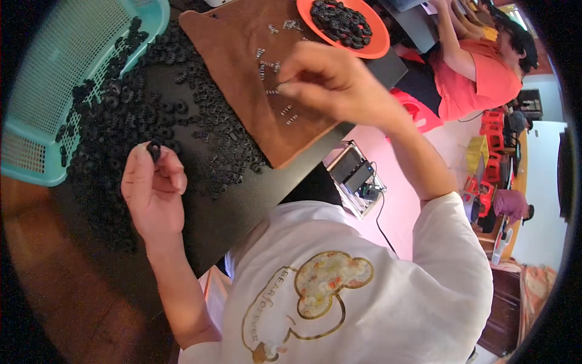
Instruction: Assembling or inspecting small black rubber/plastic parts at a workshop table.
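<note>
Left hand (159,188) pinches a small black ring part (154,150) between thumb and forefinger, palm turned upward and the other fingers loosely curled; right hand (330,85) is lifted over a brown cloth (224,39), its thumb and forefinger brought together at the tips, though blur hides whether a piece sits between them, so I cannot tell.

Small silvery metal pieces (287,110) lie on the cloth in short rows and little clusters, some of them just beside the right fingertips; the cloth itself is spread at an angle on a dark counter (254,206), one corner pointing toward the person's body. An orange-red plastic bowl (380,47) stands at the far edge of the cloth, filled with black ring-shaped parts (341,23).

Left of the cloth, a broad heap of black round parts (115,115) covers the counter, reaching close to the left hand; between heap and cloth lies a scatter of smaller black pieces (224,145); a teal mesh basket (57,79) is tilted at the far left, with black parts spilling along its lower side.

The person wears a white T-shirt (394,291) with a bear print; to the right, a co-worker in a coral shirt (470,91) sits at another work surface; farther back are red plastic stools (494,142) and a yellow stool (478,151); a metal-framed rack (359,209) with black devices stands on the pink floor (394,188).
</note>
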Demonstrator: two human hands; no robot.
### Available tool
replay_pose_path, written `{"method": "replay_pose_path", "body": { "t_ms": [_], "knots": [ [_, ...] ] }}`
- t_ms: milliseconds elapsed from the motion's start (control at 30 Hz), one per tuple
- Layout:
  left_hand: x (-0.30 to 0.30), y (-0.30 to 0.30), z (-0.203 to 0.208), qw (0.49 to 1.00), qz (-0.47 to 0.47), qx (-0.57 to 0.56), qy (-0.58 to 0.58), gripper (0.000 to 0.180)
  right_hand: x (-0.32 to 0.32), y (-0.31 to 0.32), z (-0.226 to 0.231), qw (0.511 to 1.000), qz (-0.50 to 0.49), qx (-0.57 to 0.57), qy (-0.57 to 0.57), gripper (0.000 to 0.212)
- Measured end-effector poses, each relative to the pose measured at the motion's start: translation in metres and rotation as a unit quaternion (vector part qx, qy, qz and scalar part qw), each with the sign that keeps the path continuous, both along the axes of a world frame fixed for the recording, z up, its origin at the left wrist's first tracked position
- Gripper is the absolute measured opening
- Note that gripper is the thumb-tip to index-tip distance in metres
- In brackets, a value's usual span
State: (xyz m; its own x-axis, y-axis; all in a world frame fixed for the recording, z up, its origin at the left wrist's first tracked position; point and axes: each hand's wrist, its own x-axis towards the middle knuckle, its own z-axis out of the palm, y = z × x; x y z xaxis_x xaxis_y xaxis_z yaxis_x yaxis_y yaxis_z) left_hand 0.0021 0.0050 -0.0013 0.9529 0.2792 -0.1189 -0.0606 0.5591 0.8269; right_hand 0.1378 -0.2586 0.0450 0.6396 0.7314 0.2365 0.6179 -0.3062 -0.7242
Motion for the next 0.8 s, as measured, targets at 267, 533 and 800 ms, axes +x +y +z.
{"method": "replay_pose_path", "body": {
  "t_ms": [267,533,800],
  "knots": [
    [-0.001,0.002,-0.001,1.0,-0.016,-0.006,0.006,0.02,-0.022,0.108,0.001,0.975,0.077,0.123,0.171,0.009],
    [-0.001,0.008,0.0,0.997,-0.032,-0.06,-0.023,0.024,-0.024,0.138,-0.01,0.959,0.074,0.165,0.22,0.013],
    [-0.001,0.01,-0.005,0.998,0.01,-0.066,-0.002,0.022,-0.039,0.134,-0.015,0.976,0.117,0.129,-0.134,0.018]
  ]
}}
